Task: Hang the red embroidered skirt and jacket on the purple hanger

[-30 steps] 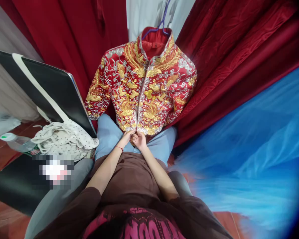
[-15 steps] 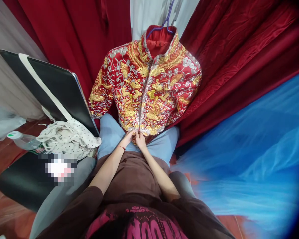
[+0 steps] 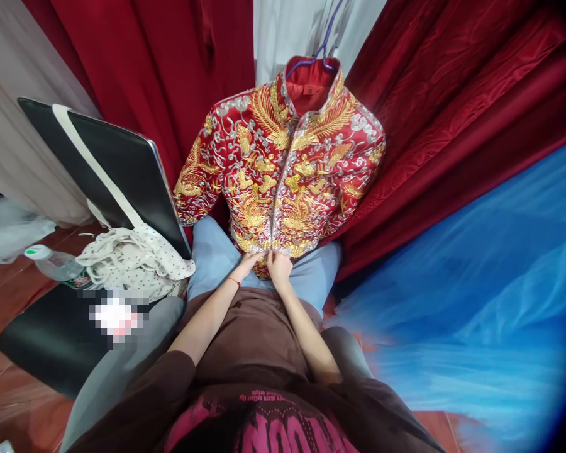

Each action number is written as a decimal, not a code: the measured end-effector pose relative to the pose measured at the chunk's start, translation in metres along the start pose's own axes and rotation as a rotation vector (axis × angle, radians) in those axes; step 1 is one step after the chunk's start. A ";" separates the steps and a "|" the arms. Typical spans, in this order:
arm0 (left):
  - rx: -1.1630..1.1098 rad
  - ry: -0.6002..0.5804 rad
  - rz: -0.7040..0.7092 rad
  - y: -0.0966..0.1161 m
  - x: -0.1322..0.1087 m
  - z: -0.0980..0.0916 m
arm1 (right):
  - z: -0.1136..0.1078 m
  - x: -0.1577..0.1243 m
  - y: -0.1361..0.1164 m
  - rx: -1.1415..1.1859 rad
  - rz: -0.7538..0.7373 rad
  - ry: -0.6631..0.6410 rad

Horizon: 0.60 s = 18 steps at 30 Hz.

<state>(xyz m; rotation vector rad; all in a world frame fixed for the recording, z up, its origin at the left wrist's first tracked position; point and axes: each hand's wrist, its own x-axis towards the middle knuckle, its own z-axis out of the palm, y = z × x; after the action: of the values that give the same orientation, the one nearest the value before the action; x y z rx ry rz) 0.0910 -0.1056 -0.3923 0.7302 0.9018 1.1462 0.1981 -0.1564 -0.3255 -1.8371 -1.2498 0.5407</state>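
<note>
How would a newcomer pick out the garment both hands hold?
Between the dark red curtains hangs a red jacket, its hem pinched by the left hand and right hand. Unlike the plain curtains and the blue fabric beside it, it is covered in gold and silver embroidery.

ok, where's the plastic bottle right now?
Head view, far left: the plastic bottle lies on its side beside the white dotted bag, near the black chair back.
</note>
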 end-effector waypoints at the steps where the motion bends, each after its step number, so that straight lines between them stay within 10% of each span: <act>1: 0.002 0.002 0.001 -0.001 0.000 -0.001 | -0.001 0.000 0.000 -0.030 -0.007 -0.005; 10: -0.019 0.038 0.013 -0.004 0.004 0.003 | -0.001 0.036 -0.026 -0.082 0.040 -0.205; 18: -0.025 0.032 -0.027 -0.001 0.001 0.005 | -0.016 0.035 -0.009 -0.090 0.059 -0.129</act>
<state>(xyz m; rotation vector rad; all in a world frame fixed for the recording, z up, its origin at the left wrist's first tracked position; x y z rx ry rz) 0.0964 -0.1050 -0.3909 0.6795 0.9205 1.1464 0.2190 -0.1299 -0.3063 -1.9454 -1.3274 0.6532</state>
